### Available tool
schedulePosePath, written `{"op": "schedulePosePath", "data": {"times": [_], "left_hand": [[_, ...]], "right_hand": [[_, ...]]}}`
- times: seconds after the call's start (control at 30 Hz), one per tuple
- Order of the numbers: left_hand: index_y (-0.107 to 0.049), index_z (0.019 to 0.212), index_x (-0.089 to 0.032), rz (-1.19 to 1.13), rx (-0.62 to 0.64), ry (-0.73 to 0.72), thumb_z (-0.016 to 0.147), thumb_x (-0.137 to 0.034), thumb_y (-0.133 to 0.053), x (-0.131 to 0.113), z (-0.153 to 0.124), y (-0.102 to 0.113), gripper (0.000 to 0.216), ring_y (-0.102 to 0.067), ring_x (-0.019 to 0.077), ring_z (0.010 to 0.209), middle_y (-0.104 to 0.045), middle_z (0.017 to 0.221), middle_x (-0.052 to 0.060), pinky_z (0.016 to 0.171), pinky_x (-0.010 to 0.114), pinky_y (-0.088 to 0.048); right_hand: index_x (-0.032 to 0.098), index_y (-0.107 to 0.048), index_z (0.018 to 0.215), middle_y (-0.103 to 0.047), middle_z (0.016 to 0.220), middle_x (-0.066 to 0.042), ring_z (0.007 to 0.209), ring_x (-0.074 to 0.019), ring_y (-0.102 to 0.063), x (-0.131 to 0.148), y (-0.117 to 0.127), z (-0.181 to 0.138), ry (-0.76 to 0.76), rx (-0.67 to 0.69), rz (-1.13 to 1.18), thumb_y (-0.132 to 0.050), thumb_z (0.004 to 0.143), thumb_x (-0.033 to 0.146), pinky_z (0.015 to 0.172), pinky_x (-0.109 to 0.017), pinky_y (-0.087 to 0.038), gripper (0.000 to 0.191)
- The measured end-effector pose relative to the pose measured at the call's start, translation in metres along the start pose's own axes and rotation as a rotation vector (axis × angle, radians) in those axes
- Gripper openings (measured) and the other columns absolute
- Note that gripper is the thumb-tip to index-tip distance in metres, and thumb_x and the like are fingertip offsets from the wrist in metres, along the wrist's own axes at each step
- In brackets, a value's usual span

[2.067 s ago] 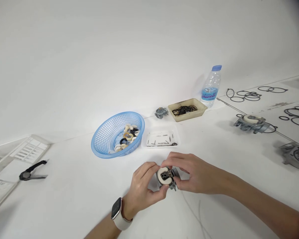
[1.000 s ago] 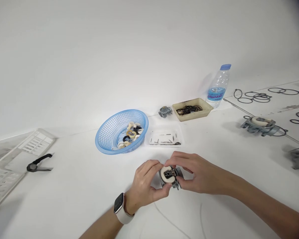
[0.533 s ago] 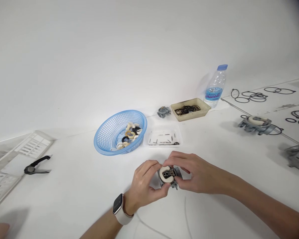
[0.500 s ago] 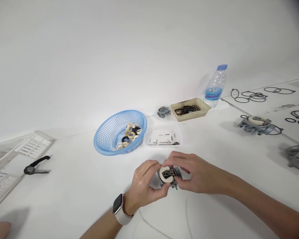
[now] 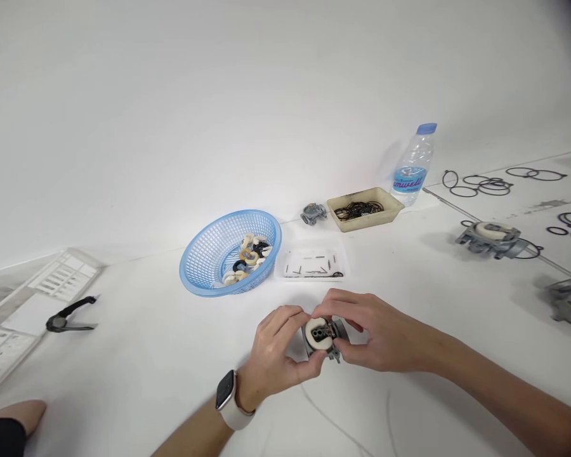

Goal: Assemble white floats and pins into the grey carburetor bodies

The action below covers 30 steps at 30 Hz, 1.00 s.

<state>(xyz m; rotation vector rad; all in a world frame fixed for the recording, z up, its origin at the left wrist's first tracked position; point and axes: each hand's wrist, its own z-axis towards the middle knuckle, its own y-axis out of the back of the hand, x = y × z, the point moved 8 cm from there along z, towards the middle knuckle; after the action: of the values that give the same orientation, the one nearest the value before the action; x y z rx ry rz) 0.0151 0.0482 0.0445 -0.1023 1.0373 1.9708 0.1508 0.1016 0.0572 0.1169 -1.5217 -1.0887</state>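
Between my hands on the white table sits a grey metal carburetor (image 5: 340,330), its open side facing up. A cream C-shaped float (image 5: 313,339) lies in it, around dark central posts. My left hand (image 5: 280,355), with a watch at the wrist, grips the carburetor from the left, fingers at the far edge and thumb at the near edge. My right hand (image 5: 375,330) holds it from the right, index finger at the top and thumb by the float's hinge end. Whether a small pin is between the right fingers is hidden.
Beyond my hands stand a blue basket (image 5: 195,254) of floats, a clear tray (image 5: 309,249) of small pins, a beige tray (image 5: 366,221) of black rings, another carburetor (image 5: 313,213) and a water bottle (image 5: 412,168). More carburetors (image 5: 490,240) and rings are right; a black tool (image 5: 59,322) is left.
Both hands keep the same grip on the carburetor, with barely any movement. At the lower left, another person's arm reaches further into view, now showing a dark sleeve.
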Motion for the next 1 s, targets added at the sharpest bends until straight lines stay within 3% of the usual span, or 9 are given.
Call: {"op": "schedulePosePath", "data": {"times": [0.1, 0.2, 0.27, 0.43, 0.53, 0.63, 0.8, 0.9, 1.0], "left_hand": [[-0.061, 0.118, -0.018, -0.020, -0.006, 0.003, 0.086, -0.042, -0.069, 0.001, 0.001, 0.002, 0.041, -0.066, 0.0264, 0.089, -0.066, 0.103, 0.012, 0.076, 0.040, -0.057], [-0.061, 0.117, -0.017, -0.086, 0.001, 0.065, 0.095, -0.045, -0.058, 0.010, 0.002, 0.007, 0.036, -0.064, 0.0273, 0.094, -0.066, 0.105, 0.014, 0.079, 0.041, -0.055], [-0.061, 0.116, -0.017, -0.127, 0.009, 0.145, 0.101, -0.041, -0.049, 0.021, 0.002, 0.010, 0.030, -0.063, 0.0261, 0.096, -0.065, 0.105, 0.013, 0.082, 0.040, -0.053], [-0.061, 0.111, -0.019, -0.142, -0.010, 0.273, 0.104, -0.033, -0.043, 0.043, -0.001, 0.015, 0.024, -0.061, 0.0231, 0.090, -0.064, 0.096, 0.009, 0.078, 0.035, -0.048], [-0.060, 0.110, -0.019, -0.106, -0.005, 0.262, 0.104, -0.030, -0.044, 0.043, -0.002, 0.013, 0.021, -0.061, 0.0226, 0.089, -0.064, 0.096, 0.008, 0.077, 0.034, -0.048], [-0.060, 0.111, -0.019, -0.067, 0.009, 0.190, 0.102, -0.027, -0.046, 0.034, -0.001, 0.010, 0.018, -0.062, 0.0224, 0.089, -0.065, 0.097, 0.008, 0.077, 0.034, -0.050], [-0.058, 0.116, -0.020, 0.002, 0.045, 0.080, 0.097, -0.023, -0.054, 0.017, -0.001, 0.005, 0.019, -0.066, 0.0226, 0.089, -0.068, 0.100, 0.008, 0.077, 0.034, -0.054], [-0.058, 0.117, -0.021, 0.025, 0.066, 0.036, 0.096, -0.023, -0.056, 0.008, -0.002, 0.001, 0.021, -0.068, 0.0231, 0.086, -0.069, 0.098, 0.008, 0.074, 0.035, -0.056], [-0.059, 0.117, -0.021, 0.044, 0.078, 0.017, 0.095, -0.024, -0.057, 0.004, -0.002, -0.002, 0.022, -0.069, 0.0231, 0.084, -0.070, 0.096, 0.007, 0.072, 0.035, -0.057]], "right_hand": [[0.028, -0.063, 0.121, -0.060, 0.105, -0.002, 0.072, -0.0137, -0.056, 0.000, -0.001, -0.001, 0.013, -0.018, -0.029, -0.058, 0.079, 0.011, 0.063, -0.025, -0.046, 0.045], [0.026, -0.063, 0.125, -0.057, 0.127, -0.008, 0.101, -0.0243, -0.061, 0.000, -0.005, -0.002, 0.050, -0.076, -0.118, -0.074, 0.075, 0.025, 0.086, -0.036, -0.051, 0.051], [0.024, -0.061, 0.130, -0.055, 0.136, -0.011, 0.120, -0.0320, -0.055, 0.000, -0.014, -0.001, 0.077, -0.078, -0.190, -0.082, 0.073, 0.035, 0.101, -0.044, -0.046, 0.063], [0.025, -0.059, 0.136, -0.065, 0.122, -0.006, 0.102, -0.0240, -0.064, -0.009, -0.030, 0.003, 0.040, 0.026, -0.253, -0.072, 0.083, 0.026, 0.089, -0.036, -0.051, 0.054], [0.028, -0.061, 0.134, -0.066, 0.120, -0.003, 0.102, -0.0237, -0.066, -0.027, -0.003, 0.001, -0.089, 0.033, -0.268, -0.070, 0.082, 0.028, 0.086, -0.033, -0.051, 0.053], [0.033, -0.062, 0.130, -0.066, 0.122, -0.001, 0.104, -0.0255, -0.066, -0.058, 0.044, -0.019, -0.304, -0.012, -0.353, -0.066, 0.085, 0.036, 0.087, -0.034, -0.050, 0.045], [0.031, -0.062, 0.130, -0.064, 0.132, -0.005, 0.113, -0.0335, -0.063, -0.108, 0.118, -0.097, -0.554, -0.120, -0.477, -0.062, 0.086, 0.048, 0.086, -0.040, -0.051, 0.047], [0.031, -0.060, 0.136, -0.059, 0.141, -0.007, 0.125, -0.0367, -0.057, -0.129, 0.144, -0.142, -0.667, -0.187, -0.535, -0.060, 0.087, 0.058, 0.098, -0.044, -0.049, 0.056], [0.033, -0.059, 0.139, -0.059, 0.144, -0.005, 0.124, -0.0347, -0.058, -0.139, 0.154, -0.166, -0.729, -0.233, -0.537, -0.060, 0.086, 0.065, 0.098, -0.042, -0.051, 0.062]]}}
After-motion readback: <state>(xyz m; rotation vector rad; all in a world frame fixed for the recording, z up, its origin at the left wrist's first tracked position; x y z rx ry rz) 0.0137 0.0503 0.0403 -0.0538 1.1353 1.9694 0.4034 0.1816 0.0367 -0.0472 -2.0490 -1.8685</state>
